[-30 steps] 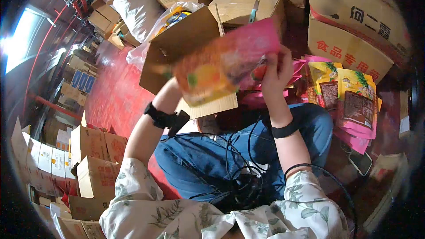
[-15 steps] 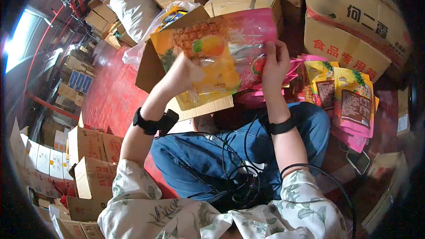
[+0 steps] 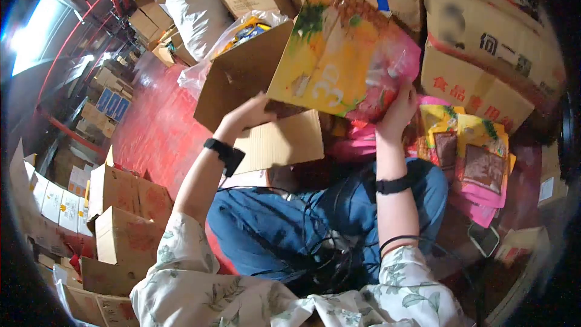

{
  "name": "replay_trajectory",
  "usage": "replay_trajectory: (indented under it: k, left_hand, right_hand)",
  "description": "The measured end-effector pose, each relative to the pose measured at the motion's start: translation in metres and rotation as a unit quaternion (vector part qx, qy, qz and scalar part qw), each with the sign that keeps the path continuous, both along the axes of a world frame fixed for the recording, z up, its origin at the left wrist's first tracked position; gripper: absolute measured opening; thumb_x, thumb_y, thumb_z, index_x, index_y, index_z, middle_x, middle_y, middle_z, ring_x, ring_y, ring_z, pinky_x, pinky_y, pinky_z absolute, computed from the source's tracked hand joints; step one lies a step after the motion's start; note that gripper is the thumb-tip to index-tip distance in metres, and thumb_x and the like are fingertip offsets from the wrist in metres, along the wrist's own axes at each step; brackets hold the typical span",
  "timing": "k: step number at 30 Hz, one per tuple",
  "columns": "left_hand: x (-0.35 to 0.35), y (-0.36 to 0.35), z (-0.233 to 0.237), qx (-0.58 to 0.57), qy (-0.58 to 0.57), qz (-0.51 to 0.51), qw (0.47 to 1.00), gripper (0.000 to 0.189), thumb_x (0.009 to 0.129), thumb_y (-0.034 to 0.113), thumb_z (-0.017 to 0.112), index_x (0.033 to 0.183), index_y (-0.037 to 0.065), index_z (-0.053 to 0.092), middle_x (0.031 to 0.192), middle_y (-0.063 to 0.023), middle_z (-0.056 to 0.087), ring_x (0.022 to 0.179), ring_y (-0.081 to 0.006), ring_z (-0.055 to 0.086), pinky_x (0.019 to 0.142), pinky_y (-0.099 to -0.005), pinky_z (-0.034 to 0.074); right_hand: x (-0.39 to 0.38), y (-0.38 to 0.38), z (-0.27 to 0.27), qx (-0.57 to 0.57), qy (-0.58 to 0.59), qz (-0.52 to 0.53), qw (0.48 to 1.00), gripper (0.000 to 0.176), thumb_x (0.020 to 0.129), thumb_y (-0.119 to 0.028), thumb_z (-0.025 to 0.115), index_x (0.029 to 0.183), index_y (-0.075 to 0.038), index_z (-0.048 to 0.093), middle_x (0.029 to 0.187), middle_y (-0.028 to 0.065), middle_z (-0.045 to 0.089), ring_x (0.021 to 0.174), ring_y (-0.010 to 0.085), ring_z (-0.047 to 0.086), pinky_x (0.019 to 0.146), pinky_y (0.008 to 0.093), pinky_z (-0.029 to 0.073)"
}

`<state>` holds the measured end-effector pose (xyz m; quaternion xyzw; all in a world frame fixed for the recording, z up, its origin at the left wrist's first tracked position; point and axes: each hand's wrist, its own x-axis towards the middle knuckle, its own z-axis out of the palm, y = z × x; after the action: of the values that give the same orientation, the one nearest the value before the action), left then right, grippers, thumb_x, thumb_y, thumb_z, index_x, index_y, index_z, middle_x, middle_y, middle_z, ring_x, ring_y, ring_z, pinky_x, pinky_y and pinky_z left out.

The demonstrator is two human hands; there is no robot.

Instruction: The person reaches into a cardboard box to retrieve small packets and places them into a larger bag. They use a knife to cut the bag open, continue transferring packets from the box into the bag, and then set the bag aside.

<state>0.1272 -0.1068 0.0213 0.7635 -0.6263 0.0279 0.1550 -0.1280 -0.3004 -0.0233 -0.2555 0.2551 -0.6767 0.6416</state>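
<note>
My right hand (image 3: 398, 114) is closed on the lower right edge of a yellow and pink food pouch (image 3: 345, 54) with fruit pictures and "3D" lettering. The pouch is raised and tilted above an open cardboard box (image 3: 236, 85). My left hand (image 3: 249, 114) is off the pouch, near the box's front opening and just above its folded-down flap (image 3: 284, 142). Its fingers look apart, with nothing seen in them, though they are slightly blurred. Pink pouches (image 3: 357, 145) lie partly hidden below my right hand.
More yellow and pink pouches (image 3: 481, 157) are piled on my right, beside a phone-like object (image 3: 484, 239). Cartons (image 3: 472, 85) stack up behind them. A white sack (image 3: 196, 15) stands at the back left. Black cables (image 3: 327, 224) lie across my lap; more boxes (image 3: 130, 200) stand at left.
The pouch has gone from both hands to my right hand alone, swung up and right, and turned. My left hand has let go and dropped toward the box. The view has shifted slightly.
</note>
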Motion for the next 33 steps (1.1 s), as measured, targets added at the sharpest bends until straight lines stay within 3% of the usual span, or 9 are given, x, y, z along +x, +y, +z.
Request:
replay_trajectory:
  k: [3, 7, 12, 15, 16, 18, 21, 25, 33]
  left_hand:
    - [-0.052, -0.005, 0.029, -0.122, 0.199, 0.122, 0.965, 0.034, 0.079, -0.002, 0.055, 0.112, 0.001, 0.053, 0.11, -0.0103, 0.058, 0.097, -0.0194, 0.058, 0.08, -0.0289, 0.048]
    - [-0.091, 0.002, 0.087, -0.478, 0.289, -0.048, 0.828, 0.013, 0.088, 0.002, 0.043, 0.094, 0.002, 0.054, 0.086, -0.0038, 0.054, 0.074, -0.0105, 0.054, 0.065, -0.022, 0.045]
    - [-0.141, -0.02, 0.105, -0.313, 0.235, -0.078, 0.917, 0.028, 0.087, 0.001, 0.044, 0.115, -0.002, 0.049, 0.108, -0.0097, 0.059, 0.098, -0.0171, 0.056, 0.087, -0.0286, 0.043]
    - [-0.124, -0.028, 0.087, -0.254, 0.603, -0.026, 0.756, 0.033, 0.083, -0.001, 0.046, 0.116, -0.002, 0.049, 0.11, -0.0119, 0.058, 0.098, -0.0199, 0.057, 0.087, -0.0316, 0.044]
    - [-0.113, -0.03, 0.079, -0.225, 0.595, -0.13, 0.76, 0.035, 0.084, 0.002, 0.046, 0.119, -0.001, 0.047, 0.112, -0.0122, 0.057, 0.101, -0.0188, 0.056, 0.089, -0.0317, 0.044]
    - [-0.106, -0.029, 0.077, -0.128, 0.721, -0.055, 0.679, 0.036, 0.085, 0.008, 0.046, 0.12, -0.002, 0.047, 0.113, -0.0145, 0.055, 0.104, -0.0187, 0.056, 0.087, -0.0333, 0.046]
    - [-0.115, -0.023, 0.081, 0.123, 0.254, -0.103, 0.954, 0.039, 0.084, 0.012, 0.053, 0.121, 0.002, 0.048, 0.12, -0.0107, 0.053, 0.109, -0.0219, 0.052, 0.092, -0.0348, 0.044]
    - [-0.109, -0.03, 0.06, 0.164, 0.217, -0.16, 0.949, 0.041, 0.082, 0.011, 0.055, 0.122, 0.003, 0.048, 0.121, -0.0104, 0.052, 0.11, -0.0215, 0.051, 0.093, -0.0344, 0.043]
    - [-0.1, -0.035, 0.025, 0.169, 0.249, -0.171, 0.938, 0.047, 0.078, 0.009, 0.059, 0.123, 0.004, 0.047, 0.123, -0.0097, 0.051, 0.112, -0.0207, 0.049, 0.095, -0.0337, 0.04]
  right_hand:
    - [-0.007, 0.003, 0.012, 0.047, 0.029, -0.004, 0.998, 0.032, 0.09, -0.032, 0.053, 0.096, 0.0, 0.056, 0.09, 0.0043, 0.057, 0.082, 0.0129, 0.05, 0.076, 0.0272, 0.04]
    - [0.003, 0.004, 0.008, -0.038, 0.018, -0.043, 0.998, 0.027, 0.091, -0.029, 0.052, 0.091, -0.002, 0.056, 0.086, 0.0016, 0.054, 0.082, 0.0101, 0.047, 0.074, 0.0253, 0.039]
    - [-0.001, 0.025, 0.028, -0.064, 0.066, -0.042, 0.995, 0.021, 0.09, -0.022, 0.054, 0.091, -0.001, 0.053, 0.086, 0.0038, 0.056, 0.08, 0.0133, 0.05, 0.073, 0.0275, 0.04]
    - [-0.002, 0.032, 0.025, -0.134, 0.141, -0.089, 0.977, 0.02, 0.088, -0.02, 0.057, 0.091, -0.001, 0.054, 0.088, 0.0041, 0.056, 0.08, 0.0133, 0.05, 0.074, 0.0274, 0.04]
    - [-0.001, 0.035, 0.028, -0.123, 0.126, -0.096, 0.98, 0.02, 0.087, -0.019, 0.059, 0.094, -0.001, 0.055, 0.088, 0.0041, 0.057, 0.08, 0.0129, 0.05, 0.075, 0.0275, 0.041]
    - [0.0, 0.034, 0.021, -0.165, 0.109, -0.07, 0.978, 0.019, 0.089, -0.02, 0.056, 0.095, -0.002, 0.055, 0.086, 0.0025, 0.056, 0.079, 0.0111, 0.05, 0.074, 0.0254, 0.041]
    - [-0.007, 0.043, 0.026, -0.15, 0.079, 0.031, 0.985, 0.019, 0.088, -0.018, 0.056, 0.095, -0.001, 0.056, 0.084, 0.0039, 0.059, 0.074, 0.0122, 0.053, 0.068, 0.0271, 0.043]
    - [0.004, 0.049, 0.017, -0.293, 0.21, -0.036, 0.932, 0.02, 0.085, -0.015, 0.059, 0.097, 0.001, 0.057, 0.083, 0.0069, 0.062, 0.071, 0.0127, 0.056, 0.064, 0.0289, 0.046]
    - [-0.001, 0.048, 0.022, -0.254, 0.17, 0.024, 0.952, 0.018, 0.083, -0.014, 0.06, 0.093, 0.0, 0.06, 0.081, 0.0082, 0.064, 0.074, 0.0129, 0.058, 0.068, 0.0275, 0.046]
